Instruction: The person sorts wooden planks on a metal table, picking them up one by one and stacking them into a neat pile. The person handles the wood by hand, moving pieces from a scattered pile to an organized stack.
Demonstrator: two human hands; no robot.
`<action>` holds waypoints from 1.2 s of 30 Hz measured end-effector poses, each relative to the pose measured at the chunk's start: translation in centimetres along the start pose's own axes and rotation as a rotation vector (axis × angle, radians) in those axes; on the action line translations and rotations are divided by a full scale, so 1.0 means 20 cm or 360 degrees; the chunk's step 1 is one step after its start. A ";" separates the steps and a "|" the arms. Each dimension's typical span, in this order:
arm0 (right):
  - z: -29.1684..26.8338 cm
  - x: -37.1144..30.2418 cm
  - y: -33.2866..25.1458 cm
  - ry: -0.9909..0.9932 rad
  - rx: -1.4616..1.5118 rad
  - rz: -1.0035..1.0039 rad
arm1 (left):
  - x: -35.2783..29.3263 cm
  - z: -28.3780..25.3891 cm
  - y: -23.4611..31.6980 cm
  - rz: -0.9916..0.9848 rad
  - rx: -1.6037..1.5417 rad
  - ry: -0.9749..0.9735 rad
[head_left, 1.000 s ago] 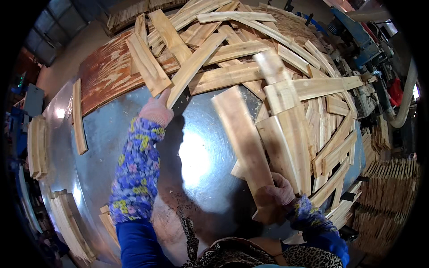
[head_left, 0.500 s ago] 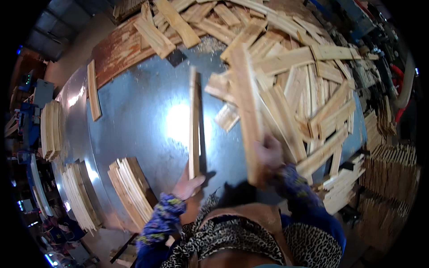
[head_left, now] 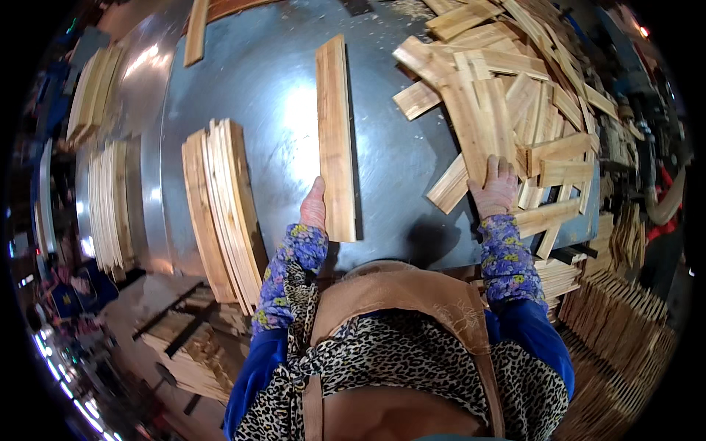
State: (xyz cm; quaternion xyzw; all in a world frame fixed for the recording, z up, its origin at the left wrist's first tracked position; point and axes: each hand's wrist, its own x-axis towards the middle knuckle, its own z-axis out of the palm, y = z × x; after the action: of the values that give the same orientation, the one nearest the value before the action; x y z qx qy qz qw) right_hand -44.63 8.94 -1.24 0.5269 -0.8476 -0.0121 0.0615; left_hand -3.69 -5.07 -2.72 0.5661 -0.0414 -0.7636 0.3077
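Note:
A long pale wooden board (head_left: 336,132) stretches away from me over the metal tabletop, its broad face up. My left hand (head_left: 314,207) grips its left edge near the close end; the fingertips under the board are hidden. On the right, my right hand (head_left: 495,189) lies over the near end of another board (head_left: 468,121) at the edge of a loose board pile (head_left: 540,110). Its fingers are stretched out, with the palm down.
A row of boards (head_left: 220,206) stands on edge left of my left hand. More stacks (head_left: 110,206) line the far left. A single board (head_left: 196,33) lies at the back left. Stacked boards (head_left: 618,309) stand low at the right, beyond the metal tabletop (head_left: 397,184).
The board my right hand was swinging now lies on the pile, with that hand flat on it. The left board has turned from its narrow edge to its broad face.

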 end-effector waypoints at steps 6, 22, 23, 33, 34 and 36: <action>-0.09 0.17 -0.14 -0.0102 0.0514 0.0386 | -0.01 -0.41 -0.08 -0.0272 -0.0643 -0.0989; 0.13 0.12 -1.90 -0.1235 0.2494 0.0432 | -0.21 -0.70 -0.14 0.0368 0.0421 -0.0254; 0.14 0.09 -1.93 -0.1152 0.2637 0.0401 | -0.23 -0.72 -0.14 0.0419 0.0419 -0.0251; 0.23 0.18 -1.95 -0.1011 0.1829 -0.0086 | -0.43 -0.87 -0.13 0.1218 0.1415 0.0674; 0.13 0.17 -1.98 -0.0954 0.1657 -0.0195 | -0.46 -0.86 -0.12 0.1233 0.1527 0.0798; 0.11 0.13 -2.04 -0.0975 0.1593 -0.0328 | -0.59 -0.81 -0.08 0.1268 0.1777 0.1038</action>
State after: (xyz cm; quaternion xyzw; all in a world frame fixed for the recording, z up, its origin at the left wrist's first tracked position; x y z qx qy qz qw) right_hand -9.70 -11.52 -6.73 0.5439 -0.6740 0.2314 -0.4432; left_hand 12.12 6.83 0.71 0.7771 -0.5300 -0.2544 0.2248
